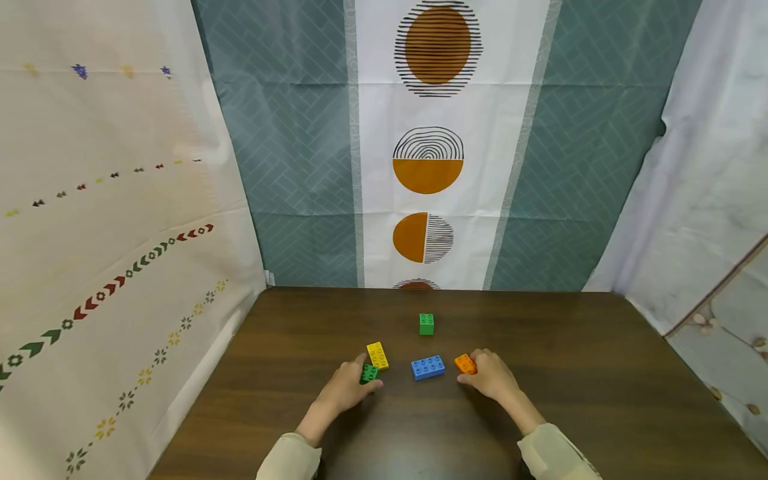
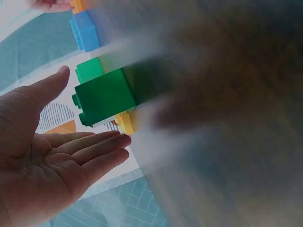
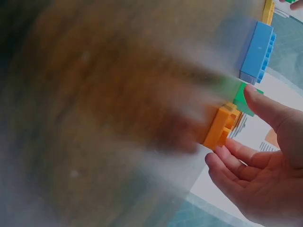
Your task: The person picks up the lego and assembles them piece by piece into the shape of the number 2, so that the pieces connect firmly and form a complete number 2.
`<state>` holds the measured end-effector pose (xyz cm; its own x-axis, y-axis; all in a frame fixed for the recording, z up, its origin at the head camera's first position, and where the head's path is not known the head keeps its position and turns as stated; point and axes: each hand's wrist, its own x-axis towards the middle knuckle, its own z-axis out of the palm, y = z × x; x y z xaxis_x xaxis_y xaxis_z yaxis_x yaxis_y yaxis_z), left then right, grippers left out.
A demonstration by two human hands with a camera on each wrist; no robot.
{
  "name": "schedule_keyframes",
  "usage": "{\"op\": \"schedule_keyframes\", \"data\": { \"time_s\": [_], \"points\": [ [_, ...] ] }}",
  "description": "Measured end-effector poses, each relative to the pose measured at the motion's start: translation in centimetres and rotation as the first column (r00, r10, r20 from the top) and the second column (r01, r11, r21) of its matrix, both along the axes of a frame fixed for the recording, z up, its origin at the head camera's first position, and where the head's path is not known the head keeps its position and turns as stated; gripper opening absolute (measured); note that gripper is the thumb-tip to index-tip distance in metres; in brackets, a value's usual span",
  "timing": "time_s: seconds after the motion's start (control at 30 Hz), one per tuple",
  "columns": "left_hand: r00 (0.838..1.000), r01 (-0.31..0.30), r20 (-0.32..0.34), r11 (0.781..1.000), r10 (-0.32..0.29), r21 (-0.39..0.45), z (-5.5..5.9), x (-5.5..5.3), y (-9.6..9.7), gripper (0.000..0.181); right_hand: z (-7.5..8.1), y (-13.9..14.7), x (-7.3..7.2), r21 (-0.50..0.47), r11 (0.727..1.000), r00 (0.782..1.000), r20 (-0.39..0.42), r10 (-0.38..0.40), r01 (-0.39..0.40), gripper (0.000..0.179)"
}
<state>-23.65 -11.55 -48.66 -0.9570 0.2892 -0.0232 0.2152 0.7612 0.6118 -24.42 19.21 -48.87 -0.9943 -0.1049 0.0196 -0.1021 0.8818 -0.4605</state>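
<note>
My left hand (image 1: pixel 347 387) and right hand (image 1: pixel 493 376), fingers unclosed, are bracketing dark-green brick (image 2: pixel 106 97) and orange brick (image 1: pixel 465 364), thumbs ideally opposing fingertips.

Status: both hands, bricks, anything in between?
Left hand astride nearer green block. Right hand at orange brick, contact unclear. Blue brick lies between the hands.

No legible text, label, brand, number or sign recorded in any of the three views, whether on bricks (image 1: pixel 428 368), tabletop (image 1: pixel 552 360) or printed hangings (image 1: pixel 288 160).
</note>
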Motion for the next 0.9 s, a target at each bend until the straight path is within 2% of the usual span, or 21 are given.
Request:
{"op": "schedule_keyframes", "data": {
  "time_s": [0.23,0.47,0.67,0.9],
  "points": [
    [0.999,0.000,-0.034,1.000,0.000,0.003,-0.8,0.0,0.0,0.061,-0.5,0.1,-0.3,0.002,0.999,0.999,0.021,-0.034,0.034,0.048],
    [0.995,-0.013,-0.097,1.000,0.013,0.006,-1.0,0.0,-0.1,0.055,-0.6,0.4,-0.6,0.008,0.999,0.999,-0.020,-0.033,0.033,0.037],
    [0.992,0.025,-0.125,0.999,-0.020,0.041,-1.5,0.0,-0.3,0.048,-0.7,0.3,-0.6,-0.022,0.998,0.997,-0.033,-0.063,0.063,0.036],
    [0.984,0.040,-0.176,0.997,-0.029,0.062,-0.9,-0.4,-0.4,0.049,0.1,-0.2,-0.2,-0.078,0.995,0.996,-0.059,-0.063,0.058,0.037]
  ]
}}
